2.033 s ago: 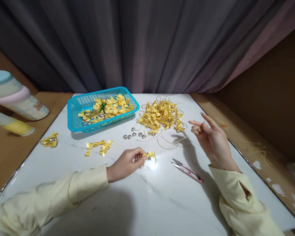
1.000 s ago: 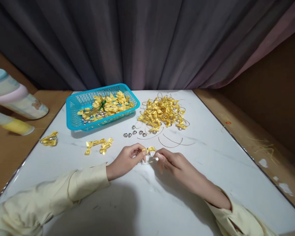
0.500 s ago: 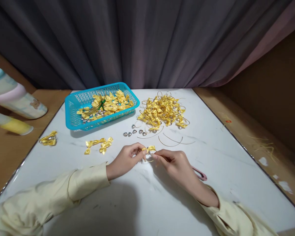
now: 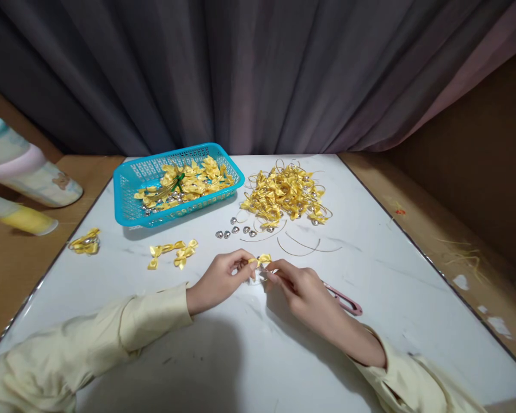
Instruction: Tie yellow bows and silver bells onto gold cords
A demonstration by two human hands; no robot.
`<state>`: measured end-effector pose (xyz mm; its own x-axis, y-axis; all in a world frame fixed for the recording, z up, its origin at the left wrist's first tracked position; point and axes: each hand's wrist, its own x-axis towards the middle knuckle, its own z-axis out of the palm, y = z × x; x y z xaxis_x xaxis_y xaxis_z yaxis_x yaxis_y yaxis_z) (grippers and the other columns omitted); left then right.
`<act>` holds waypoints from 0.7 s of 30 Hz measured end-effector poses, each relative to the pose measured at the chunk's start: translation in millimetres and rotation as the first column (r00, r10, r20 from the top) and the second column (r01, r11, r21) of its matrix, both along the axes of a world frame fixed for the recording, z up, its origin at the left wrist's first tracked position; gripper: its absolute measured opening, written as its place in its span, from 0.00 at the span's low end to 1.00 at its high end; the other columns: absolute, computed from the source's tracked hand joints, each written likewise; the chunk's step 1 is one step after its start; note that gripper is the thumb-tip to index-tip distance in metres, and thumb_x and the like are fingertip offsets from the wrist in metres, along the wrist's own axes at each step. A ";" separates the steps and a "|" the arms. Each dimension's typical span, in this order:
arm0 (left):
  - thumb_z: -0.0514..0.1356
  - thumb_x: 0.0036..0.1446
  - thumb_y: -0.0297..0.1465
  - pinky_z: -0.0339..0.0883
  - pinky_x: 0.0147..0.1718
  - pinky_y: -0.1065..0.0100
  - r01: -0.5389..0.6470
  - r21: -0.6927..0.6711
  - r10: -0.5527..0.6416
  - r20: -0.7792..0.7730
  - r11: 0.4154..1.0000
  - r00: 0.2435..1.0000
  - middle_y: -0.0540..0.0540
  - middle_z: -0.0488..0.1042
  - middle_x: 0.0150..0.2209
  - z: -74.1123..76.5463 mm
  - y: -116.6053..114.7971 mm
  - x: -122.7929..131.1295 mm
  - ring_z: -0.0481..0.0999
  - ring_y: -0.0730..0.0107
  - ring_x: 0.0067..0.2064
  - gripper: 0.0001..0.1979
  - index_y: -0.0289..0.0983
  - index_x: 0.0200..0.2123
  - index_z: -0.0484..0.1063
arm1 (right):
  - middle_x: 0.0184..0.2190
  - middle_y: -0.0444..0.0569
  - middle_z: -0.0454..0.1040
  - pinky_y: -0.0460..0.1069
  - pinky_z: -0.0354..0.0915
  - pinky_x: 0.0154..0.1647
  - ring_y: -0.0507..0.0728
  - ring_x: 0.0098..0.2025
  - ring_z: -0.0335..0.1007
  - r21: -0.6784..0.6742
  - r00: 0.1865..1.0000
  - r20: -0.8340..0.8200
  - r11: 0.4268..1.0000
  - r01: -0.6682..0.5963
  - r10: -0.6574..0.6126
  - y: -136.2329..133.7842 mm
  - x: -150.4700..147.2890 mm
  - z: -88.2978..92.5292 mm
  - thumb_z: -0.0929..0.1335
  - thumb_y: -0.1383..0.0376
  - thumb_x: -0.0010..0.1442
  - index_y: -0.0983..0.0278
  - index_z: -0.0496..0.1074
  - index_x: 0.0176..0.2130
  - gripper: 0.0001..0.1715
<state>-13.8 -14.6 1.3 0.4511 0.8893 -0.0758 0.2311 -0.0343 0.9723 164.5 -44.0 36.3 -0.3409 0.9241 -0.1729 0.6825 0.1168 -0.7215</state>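
My left hand (image 4: 219,281) pinches a small yellow ribbon bow (image 4: 261,260) just above the white table (image 4: 370,264). My right hand (image 4: 303,289) meets it from the right, fingertips closed on the same bow. Both hands touch at the bow. Pink thread snips (image 4: 344,299) lie on the table right behind my right hand, partly hidden by it.
A blue plastic basket (image 4: 131,192) with yellow bows and silver beads stands at the back left. A pile of yellow bows (image 4: 284,195) with wire loops lies beside it. Loose silver beads (image 4: 236,232), two bows (image 4: 172,253), another bow (image 4: 85,242) and bottles (image 4: 26,178) lie left.
My right hand came down from the raised position at the right and closed on the bow held by my left hand. The left hand has stayed in place.
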 end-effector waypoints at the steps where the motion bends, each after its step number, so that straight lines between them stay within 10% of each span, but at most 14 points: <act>1: 0.53 0.58 0.34 0.62 0.31 0.71 0.003 0.009 -0.003 -0.008 1.000 1.000 0.49 0.70 0.25 0.2 0.2 0.0 0.69 0.73 0.29 0.10 0.35 0.29 0.67 | 0.25 0.46 0.74 0.45 0.57 0.26 0.52 0.23 0.66 -0.009 1.000 0.007 1.000 0.000 0.000 -0.4 -0.4 0.1 0.57 0.68 0.61 0.63 0.68 0.34 0.12; 21: 0.53 0.58 0.32 0.62 0.32 0.71 0.012 0.105 -0.005 -0.063 0.994 0.998 0.49 0.72 0.26 -4.0 0.5 -1.3 0.69 0.72 0.30 0.09 0.34 0.30 0.69 | 0.18 0.42 0.67 0.44 0.51 0.23 0.49 0.20 0.58 -0.040 0.999 -0.017 0.999 0.037 -0.038 -1.1 -2.6 -1.4 0.59 0.69 0.59 0.65 0.69 0.28 0.12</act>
